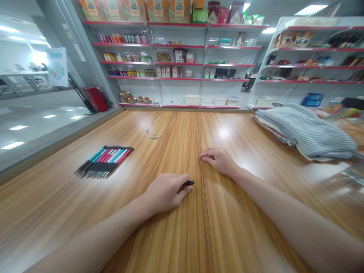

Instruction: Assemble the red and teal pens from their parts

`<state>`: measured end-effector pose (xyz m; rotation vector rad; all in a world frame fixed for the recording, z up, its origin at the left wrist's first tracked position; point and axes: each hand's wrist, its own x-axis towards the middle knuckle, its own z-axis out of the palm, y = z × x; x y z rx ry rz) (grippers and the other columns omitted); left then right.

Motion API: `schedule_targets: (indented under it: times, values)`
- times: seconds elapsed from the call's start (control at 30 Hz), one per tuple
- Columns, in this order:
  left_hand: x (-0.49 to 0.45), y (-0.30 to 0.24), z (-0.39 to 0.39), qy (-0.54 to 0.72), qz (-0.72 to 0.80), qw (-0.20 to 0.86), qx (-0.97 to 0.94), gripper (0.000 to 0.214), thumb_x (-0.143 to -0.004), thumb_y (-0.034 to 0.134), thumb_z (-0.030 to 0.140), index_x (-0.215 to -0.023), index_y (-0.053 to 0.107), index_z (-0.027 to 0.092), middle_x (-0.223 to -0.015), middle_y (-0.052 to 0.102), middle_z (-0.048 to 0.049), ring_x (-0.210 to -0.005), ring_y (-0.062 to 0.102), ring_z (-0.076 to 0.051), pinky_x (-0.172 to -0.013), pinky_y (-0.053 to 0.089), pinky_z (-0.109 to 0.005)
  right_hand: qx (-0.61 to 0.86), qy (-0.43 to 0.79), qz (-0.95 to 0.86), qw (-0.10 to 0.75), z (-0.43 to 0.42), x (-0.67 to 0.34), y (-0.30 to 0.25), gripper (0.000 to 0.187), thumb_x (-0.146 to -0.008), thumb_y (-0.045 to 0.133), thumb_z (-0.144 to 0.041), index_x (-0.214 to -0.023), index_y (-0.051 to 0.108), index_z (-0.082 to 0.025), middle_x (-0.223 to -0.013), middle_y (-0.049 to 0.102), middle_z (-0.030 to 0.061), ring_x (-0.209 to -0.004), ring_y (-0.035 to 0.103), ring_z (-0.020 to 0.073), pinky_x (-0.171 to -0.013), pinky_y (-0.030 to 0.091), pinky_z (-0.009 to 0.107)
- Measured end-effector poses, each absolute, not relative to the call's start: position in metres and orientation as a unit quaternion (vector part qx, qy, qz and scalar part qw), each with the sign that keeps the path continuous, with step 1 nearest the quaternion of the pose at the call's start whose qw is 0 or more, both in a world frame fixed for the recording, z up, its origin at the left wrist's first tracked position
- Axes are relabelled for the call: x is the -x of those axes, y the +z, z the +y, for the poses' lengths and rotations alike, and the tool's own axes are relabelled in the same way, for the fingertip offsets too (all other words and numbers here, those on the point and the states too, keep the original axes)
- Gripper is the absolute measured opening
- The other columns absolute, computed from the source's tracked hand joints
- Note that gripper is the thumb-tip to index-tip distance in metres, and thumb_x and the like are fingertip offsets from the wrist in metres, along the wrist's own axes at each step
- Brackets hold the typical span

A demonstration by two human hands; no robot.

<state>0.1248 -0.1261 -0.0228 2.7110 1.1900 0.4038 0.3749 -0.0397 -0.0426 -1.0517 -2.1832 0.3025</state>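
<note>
My left hand rests on the wooden table, its fingers wrapped round a pen. Only the pen's black end sticks out between thumb and fingers; the rest is hidden in the palm. Farther off and to the right, my right hand lies on the table at the seam between two boards. Its fingertips are pinched together, and whatever they may hold is too small or hidden to make out. To the left lies a row of pens side by side, with pink, teal and white barrels, dark grips and silver tips.
Beyond the pens lie a thin ring-shaped loop and a small shiny piece. Folded striped cloths are stacked on the table's right side, beside clear plastic packaging. Stocked shelves stand behind the table.
</note>
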Motion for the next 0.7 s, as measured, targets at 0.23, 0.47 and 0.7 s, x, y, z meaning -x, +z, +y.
schedule_targets:
  times: [0.23, 0.47, 0.7]
  values:
    - [-0.1247, -0.0227, -0.1269, 0.128, 0.400, 0.076, -0.904, 0.026, -0.093, 0.041, 0.040, -0.090, 0.057, 0.020, -0.079, 0.066, -0.0034, -0.073, 0.063, -0.017, -0.062, 0.041, -0.026, 0.413, 0.116, -0.838, 0.336, -0.0404, -0.3745, -0.0405, 0.015, -0.086, 0.058, -0.024, -0.093, 0.072, -0.021, -0.094, 0.069, 0.0032, -0.082, 0.062, 0.0139, -0.076, 0.048, 0.027]
    - [-0.1250, -0.0209, -0.1272, 0.127, 0.401, 0.080, -0.904, 0.024, -0.093, 0.041, 0.040, -0.090, 0.056, 0.021, -0.080, 0.066, -0.0027, -0.075, 0.064, -0.017, -0.062, 0.040, -0.026, 0.422, 0.131, -0.835, 0.326, -0.0428, -0.3743, -0.0380, 0.016, -0.086, 0.059, -0.026, -0.095, 0.070, -0.021, -0.092, 0.068, 0.0026, -0.070, 0.056, 0.0108, -0.066, 0.044, 0.024]
    - [-0.1249, -0.0215, -0.1266, 0.131, 0.395, 0.082, -0.906, 0.023, -0.093, 0.042, 0.039, -0.089, 0.055, 0.021, -0.079, 0.065, -0.0019, -0.073, 0.063, -0.017, -0.061, 0.039, -0.025, 0.436, 0.145, -0.825, 0.329, -0.0446, -0.3761, -0.0383, 0.016, -0.083, 0.060, -0.025, -0.097, 0.069, -0.021, -0.086, 0.066, 0.0003, -0.062, 0.049, 0.0091, -0.062, 0.040, 0.024]
